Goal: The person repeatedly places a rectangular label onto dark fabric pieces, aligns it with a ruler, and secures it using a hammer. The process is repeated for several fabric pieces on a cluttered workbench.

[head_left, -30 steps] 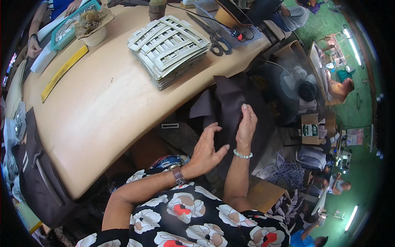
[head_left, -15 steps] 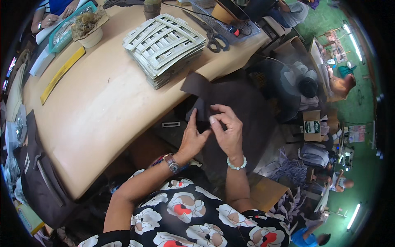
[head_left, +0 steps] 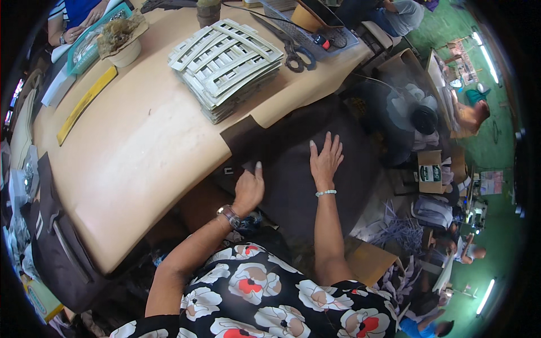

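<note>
Worktop (head_left: 124, 158) with dark cloth (head_left: 293, 180), lowered and opened out

Worktop: broad, tan, curved in view.
Dark cloth: spread alongside the near edge, one flap lapping onto the worktop; raised and folded half a second ago, now flatter, hence a wider face exposed to work on.
Pale slotted stack (head_left: 225, 65): on worktop, beyond cloth.
Right hand (head_left: 324, 164): palm down over cloth, fingers straight, parted, gripping nothing.
Left hand (head_left: 248, 188): at cloth's left side, fingers mostly curled, one digit raised; grip hidden, impossible to tell.

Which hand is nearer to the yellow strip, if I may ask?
Left: the left hand is right of the yellow strip, off the table; the right hand is farther right, over dark fabric.
</note>
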Tool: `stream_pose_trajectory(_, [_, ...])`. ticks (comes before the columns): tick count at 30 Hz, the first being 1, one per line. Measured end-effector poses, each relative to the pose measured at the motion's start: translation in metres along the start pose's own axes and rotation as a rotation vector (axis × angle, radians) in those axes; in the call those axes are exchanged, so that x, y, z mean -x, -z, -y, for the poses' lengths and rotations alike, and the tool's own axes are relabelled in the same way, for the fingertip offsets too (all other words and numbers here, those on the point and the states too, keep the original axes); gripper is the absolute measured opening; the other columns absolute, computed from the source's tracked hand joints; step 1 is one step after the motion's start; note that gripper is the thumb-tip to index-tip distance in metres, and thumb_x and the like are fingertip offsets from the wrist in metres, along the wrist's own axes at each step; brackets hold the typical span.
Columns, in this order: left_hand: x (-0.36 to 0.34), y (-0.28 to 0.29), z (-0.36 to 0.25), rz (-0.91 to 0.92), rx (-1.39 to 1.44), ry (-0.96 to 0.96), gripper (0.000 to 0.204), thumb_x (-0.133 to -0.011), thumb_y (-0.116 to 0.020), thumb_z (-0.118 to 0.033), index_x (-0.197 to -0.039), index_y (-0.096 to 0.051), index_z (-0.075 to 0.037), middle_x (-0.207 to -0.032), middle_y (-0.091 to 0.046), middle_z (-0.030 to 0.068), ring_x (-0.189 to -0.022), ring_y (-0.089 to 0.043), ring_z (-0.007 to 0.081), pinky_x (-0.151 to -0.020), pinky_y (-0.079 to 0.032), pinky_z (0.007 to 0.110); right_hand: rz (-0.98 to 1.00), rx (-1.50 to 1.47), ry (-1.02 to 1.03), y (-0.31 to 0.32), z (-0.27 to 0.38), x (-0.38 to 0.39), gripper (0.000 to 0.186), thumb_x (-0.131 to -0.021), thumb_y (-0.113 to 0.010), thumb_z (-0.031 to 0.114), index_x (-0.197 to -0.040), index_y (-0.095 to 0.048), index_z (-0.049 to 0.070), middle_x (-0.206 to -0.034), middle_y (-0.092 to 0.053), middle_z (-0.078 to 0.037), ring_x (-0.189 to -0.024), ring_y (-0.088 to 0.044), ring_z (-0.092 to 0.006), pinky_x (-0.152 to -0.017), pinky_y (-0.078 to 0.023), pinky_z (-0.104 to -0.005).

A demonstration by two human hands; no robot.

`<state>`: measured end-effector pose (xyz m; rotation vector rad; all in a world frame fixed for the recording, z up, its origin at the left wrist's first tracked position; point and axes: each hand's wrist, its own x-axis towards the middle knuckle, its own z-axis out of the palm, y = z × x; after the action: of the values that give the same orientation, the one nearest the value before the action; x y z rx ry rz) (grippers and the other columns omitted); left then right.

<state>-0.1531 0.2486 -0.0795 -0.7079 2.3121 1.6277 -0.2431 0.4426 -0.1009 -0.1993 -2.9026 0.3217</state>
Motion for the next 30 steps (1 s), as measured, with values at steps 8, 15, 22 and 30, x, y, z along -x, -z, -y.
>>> stream_pose_trajectory(8, [0.043,-0.033,0.007,0.487,-0.354,-0.993,0.041,-0.089,-0.053,-0.031,-0.109,-0.059,0.004,-0.096,-0.063,0.0242,-0.103,-0.054,0.0413,-0.092,-0.039,0.046,-0.086,0.322,0.103,-0.096,-0.068,0.017,0.054,-0.092,-0.049,0.030,-0.139,-0.041,0.006,-0.146,-0.034,-0.019,-0.133,-0.033,-0.0377,-0.103,-0.031,-0.0549])
stream_pose_trajectory(15, [0.055,0.042,-0.049,0.411,0.248,0.321,0.041,-0.095,-0.052,-0.034,-0.120,-0.054,-0.001,-0.115,-0.059,0.0124,-0.105,-0.059,0.0242,-0.093,-0.045,0.036,-0.284,-0.511,-0.207,-0.026,-0.072,-0.027,0.042,-0.097,-0.045,0.026,-0.127,-0.050,-0.002,-0.129,-0.052,-0.020,-0.121,-0.047,-0.0377,-0.101,-0.036,-0.0425])
stream_pose_trajectory(22, [0.028,0.051,0.044,0.201,0.987,0.464,0.027,-0.096,-0.053,-0.020,-0.114,-0.053,0.000,-0.112,-0.061,0.0122,-0.103,-0.059,0.0244,-0.091,-0.048,0.043,-0.055,0.031,0.153,-0.026,-0.039,-0.106,0.043,-0.093,-0.051,0.030,-0.124,-0.054,0.002,-0.131,-0.051,-0.019,-0.121,-0.046,-0.0356,-0.101,-0.035,-0.0471])
stream_pose_trajectory(30, [0.039,0.048,0.035,0.155,0.877,0.512,0.020,-0.091,-0.059,-0.014,-0.109,-0.057,-0.003,-0.106,-0.062,0.0096,-0.097,-0.059,0.0206,-0.088,-0.047,0.038,0.178,0.011,0.218,-0.047,-0.006,-0.112,0.033,-0.083,-0.064,0.023,-0.108,-0.062,0.002,-0.117,-0.056,-0.019,-0.108,-0.054,-0.0361,-0.089,-0.044,-0.0450])
